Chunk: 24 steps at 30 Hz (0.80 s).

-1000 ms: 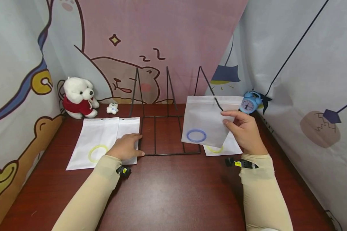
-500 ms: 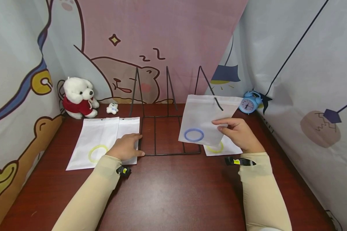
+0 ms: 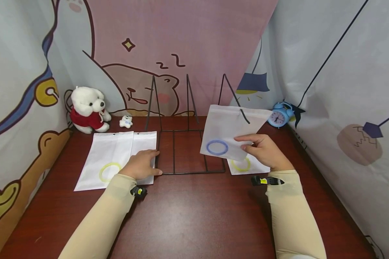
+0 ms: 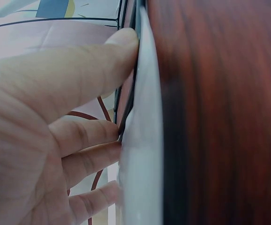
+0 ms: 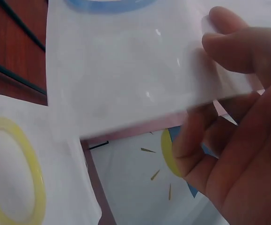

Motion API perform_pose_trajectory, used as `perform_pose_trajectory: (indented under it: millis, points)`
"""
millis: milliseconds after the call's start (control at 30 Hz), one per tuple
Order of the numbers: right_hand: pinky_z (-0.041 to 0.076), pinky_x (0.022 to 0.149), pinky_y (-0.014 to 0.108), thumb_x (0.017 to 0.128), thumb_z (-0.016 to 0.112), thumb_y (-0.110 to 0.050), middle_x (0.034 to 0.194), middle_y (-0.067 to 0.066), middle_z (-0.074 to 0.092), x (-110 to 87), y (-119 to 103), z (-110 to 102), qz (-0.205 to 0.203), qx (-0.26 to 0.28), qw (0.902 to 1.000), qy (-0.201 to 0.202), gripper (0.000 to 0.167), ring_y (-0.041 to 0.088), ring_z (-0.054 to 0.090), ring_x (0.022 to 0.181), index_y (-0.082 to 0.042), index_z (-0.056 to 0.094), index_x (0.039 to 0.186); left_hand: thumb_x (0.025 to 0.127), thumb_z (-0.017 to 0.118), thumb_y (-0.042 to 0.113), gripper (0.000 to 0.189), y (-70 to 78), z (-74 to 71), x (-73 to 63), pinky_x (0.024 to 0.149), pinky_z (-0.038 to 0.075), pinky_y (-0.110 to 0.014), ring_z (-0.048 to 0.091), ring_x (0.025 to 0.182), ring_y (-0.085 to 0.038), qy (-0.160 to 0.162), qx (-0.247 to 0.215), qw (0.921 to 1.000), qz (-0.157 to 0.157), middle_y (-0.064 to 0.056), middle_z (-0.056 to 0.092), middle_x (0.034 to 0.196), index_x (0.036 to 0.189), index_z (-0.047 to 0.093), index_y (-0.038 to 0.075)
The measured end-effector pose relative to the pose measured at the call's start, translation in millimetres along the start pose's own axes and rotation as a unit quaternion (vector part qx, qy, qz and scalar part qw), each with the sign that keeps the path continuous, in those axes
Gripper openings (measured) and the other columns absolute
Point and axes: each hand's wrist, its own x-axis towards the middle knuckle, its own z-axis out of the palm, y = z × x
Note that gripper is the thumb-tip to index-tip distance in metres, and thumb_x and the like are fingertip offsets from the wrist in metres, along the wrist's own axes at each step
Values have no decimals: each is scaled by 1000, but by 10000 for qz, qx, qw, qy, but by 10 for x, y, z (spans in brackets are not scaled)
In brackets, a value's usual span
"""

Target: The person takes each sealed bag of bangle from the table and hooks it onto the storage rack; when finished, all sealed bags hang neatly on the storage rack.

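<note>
A white pouch (image 3: 225, 124) with a blue ring printed on it hangs from the right prong (image 3: 244, 116) of a black wire rack (image 3: 173, 153); the prong's tip shows in front of it. My right hand (image 3: 269, 153) is at the pouch's right side, index finger and thumb extended over its front and touching it. In the right wrist view the other fingers curl loosely below the pouch edge. My left hand (image 3: 139, 164) rests at the rack's left side, fingertips and thumb pressing the base bar, the palm partly over white pouches (image 3: 103, 154) marked with a yellow ring.
Another pouch (image 3: 254, 166) with a yellow ring lies right of the rack, partly under the hanging one. A blue alarm clock (image 3: 280, 115) stands at the back right. A white plush bear (image 3: 89, 111) and a small white figure (image 3: 126, 121) sit at the back left.
My right hand has shifted left and slightly down, its fingertips moving from the pouch's edge onto its front. The pouch's lower edge has swung left and up a little. My left hand is still.
</note>
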Motion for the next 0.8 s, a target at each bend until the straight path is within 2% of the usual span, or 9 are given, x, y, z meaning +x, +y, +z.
perform_pose_trajectory:
  millis: [167, 300, 433, 667, 800]
  points:
    - [59, 78, 22, 97, 68, 5, 126, 22, 72, 1, -33, 10, 39, 187, 9998, 22, 30, 20, 70, 94, -1, 76, 126, 89, 82, 39, 83, -4, 2, 6, 114, 35, -73, 41, 150, -45, -2, 12, 10000, 2, -20, 47, 162, 156, 50, 3]
    - [54, 66, 20, 98, 68, 3, 130, 19, 71, 1, -42, 21, 101, 97, 9996, 225, 30, 16, 63, 81, -4, 76, 126, 89, 82, 39, 83, -2, 1, 7, 114, 35, -73, 41, 150, -45, -5, 25, 10000, -5, -19, 47, 162, 156, 50, 3]
    - [48, 58, 25, 99, 69, -1, 134, 14, 70, -1, -36, 41, 142, -76, 9986, 513, 30, 18, 52, 73, -9, 77, 128, 89, 82, 39, 83, 0, -1, 6, 114, 34, -73, 41, 150, -45, -1, 23, 10000, -7, -19, 47, 162, 156, 50, 3]
    - [46, 56, 24, 98, 71, 0, 128, 13, 73, 26, -12, 85, -169, -43, 9941, 1066, 29, 14, 47, 64, -6, 78, 125, 89, 82, 39, 83, 3, -3, 6, 114, 35, -73, 41, 150, -45, 2, 17, 10000, 27, -20, 47, 162, 156, 50, 3]
    - [46, 58, 24, 98, 71, -1, 129, 13, 73, 37, -10, 103, -86, -90, 9940, 1091, 29, 13, 50, 68, -7, 78, 125, 89, 82, 39, 83, 6, -7, 4, 113, 35, -73, 42, 149, -45, 6, 18, 10000, 37, -20, 48, 161, 156, 50, 3]
